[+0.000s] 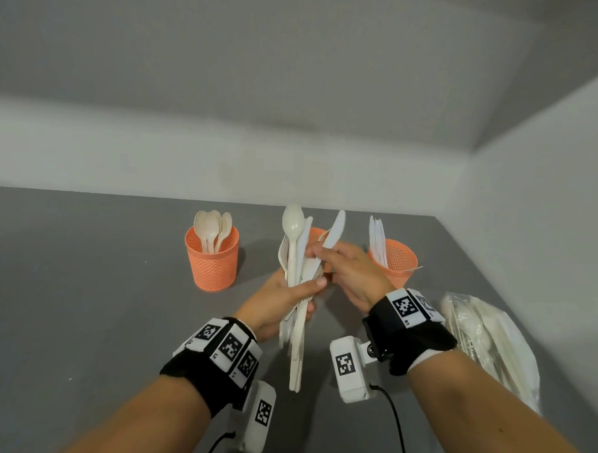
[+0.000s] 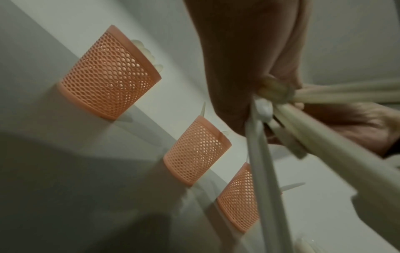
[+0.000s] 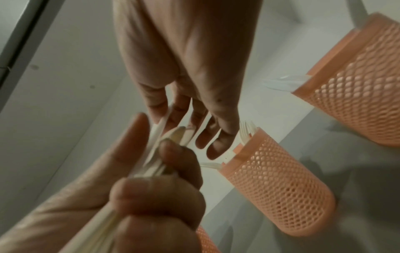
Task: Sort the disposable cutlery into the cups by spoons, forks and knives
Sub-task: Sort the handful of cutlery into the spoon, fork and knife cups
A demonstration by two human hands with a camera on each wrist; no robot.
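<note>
A: What does the left hand do?

B: It grips a bundle of mixed cutlery above the grey table. The fingers and thumb are curled round the handles, and the bundle stands almost upright. A cream spoon stands out at the top of it, and fork tines show on its left side.

A: And the right hand?

B: It pinches a white knife with its fingertips. The serrated blade points up and a little to the right. The lower part of the knife is in among the bundle, so both hands touch it there.

A: Where are the cups?

B: Three orange mesh cups stand in a row on the table, behind the hands. The left cup holds several cream spoons, bowls up. The middle cup is mostly hidden behind the bundle in the head view; in the right wrist view it has fork tines at its rim. The right cup holds white knives that lean to the left.

A: Is there something more on the table?

B: Yes, a clear plastic bag with more cutlery lies at the right, beside the right forearm. Both wrists wear black bands with white marker blocks.
</note>
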